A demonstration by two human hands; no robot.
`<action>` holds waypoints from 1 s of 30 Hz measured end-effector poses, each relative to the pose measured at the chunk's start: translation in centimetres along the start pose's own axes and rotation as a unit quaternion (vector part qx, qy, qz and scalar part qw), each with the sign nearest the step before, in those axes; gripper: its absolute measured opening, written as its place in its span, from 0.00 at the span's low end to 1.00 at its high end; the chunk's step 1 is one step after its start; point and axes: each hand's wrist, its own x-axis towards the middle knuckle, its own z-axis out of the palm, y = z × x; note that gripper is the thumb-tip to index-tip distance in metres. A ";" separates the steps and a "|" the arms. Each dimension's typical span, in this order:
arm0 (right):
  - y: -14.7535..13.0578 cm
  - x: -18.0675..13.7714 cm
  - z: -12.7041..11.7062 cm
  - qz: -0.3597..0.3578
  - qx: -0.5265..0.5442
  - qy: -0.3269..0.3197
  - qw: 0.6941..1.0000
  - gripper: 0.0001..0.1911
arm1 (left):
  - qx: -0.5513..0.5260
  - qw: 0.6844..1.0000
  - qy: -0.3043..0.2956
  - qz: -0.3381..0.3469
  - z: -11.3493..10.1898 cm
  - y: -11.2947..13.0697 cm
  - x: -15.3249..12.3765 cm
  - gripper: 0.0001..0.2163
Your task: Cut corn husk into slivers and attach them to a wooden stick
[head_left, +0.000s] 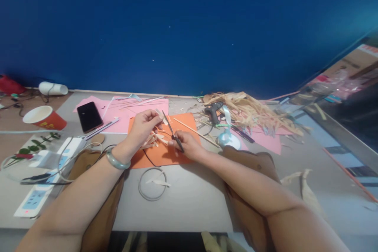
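My left hand (145, 125), with a pale green bangle (118, 160) at the wrist, pinches a small pale strip (160, 115) between thumb and fingertips. In my right hand (188, 145) is a pair of scissors (169, 123), its blades pointing up and away, close beside the strip. Whether the blades touch the strip I cannot tell. Both hands are over an orange sheet (165, 160). Under them lie several cut pale strips (153, 140). A thin wooden stick (196, 132) rests across the sheet, right of the scissors.
A grey ring (139, 190) lies near the front edge. On the right are a black glue gun (214, 112), a ribbon roll (229, 140) and a heap of dry tan strips (248, 110). Leftward are a phone (89, 117), a red paper cup (45, 118) and a power strip (35, 201).
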 end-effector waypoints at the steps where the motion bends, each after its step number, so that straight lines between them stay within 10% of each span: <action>1: 0.0 0.0 0.0 0.002 0.006 0.004 1.000 0.20 | -0.003 1.000 0.000 -0.004 0.0 0.0 0.0 0.10; 13: -0.4 0.4 -1.0 -0.065 0.123 0.124 0.982 0.23 | 0.141 0.965 -0.173 -0.139 0.7 -0.6 -0.5 0.05; 30: -0.3 0.4 -0.9 -0.052 0.133 0.161 0.977 0.21 | 0.109 0.977 -0.139 -0.117 0.4 -1.6 -0.3 0.09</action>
